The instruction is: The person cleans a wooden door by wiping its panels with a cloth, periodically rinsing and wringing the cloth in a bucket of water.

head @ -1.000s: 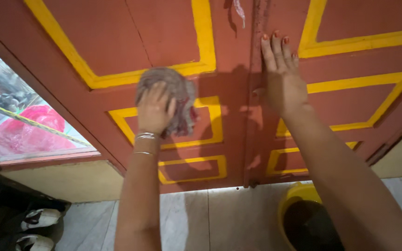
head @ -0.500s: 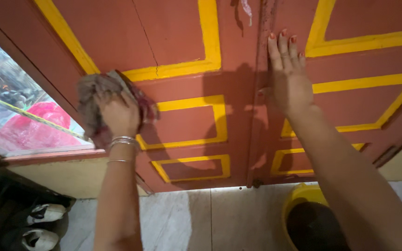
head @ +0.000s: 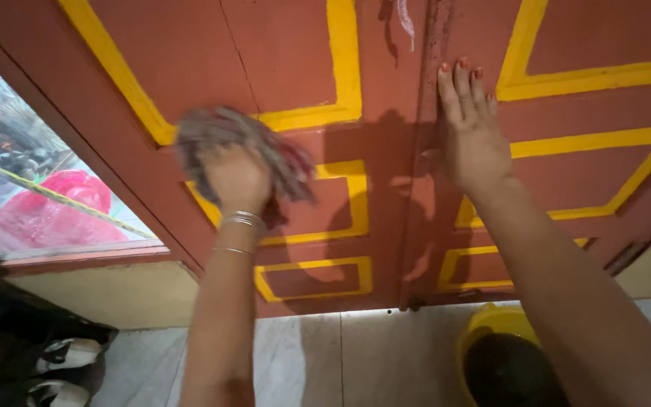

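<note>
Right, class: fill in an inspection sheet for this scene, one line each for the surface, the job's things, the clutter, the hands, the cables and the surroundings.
Surface: reddish-brown double door with yellow painted panel outlines; a pale streak near the top of the centre seam.
Job's things: grey-brown cloth, blurred, pressed against the left door leaf.
Clutter: yellow bucket with dark contents on the floor below the right leaf; shoes at lower left.
Hands: left hand grips the cloth, bangles at the wrist; right hand lies flat, fingers spread, beside the seam.
Cables: nothing seen.
Surroundings: window left of the door, pale tiled floor.
</note>
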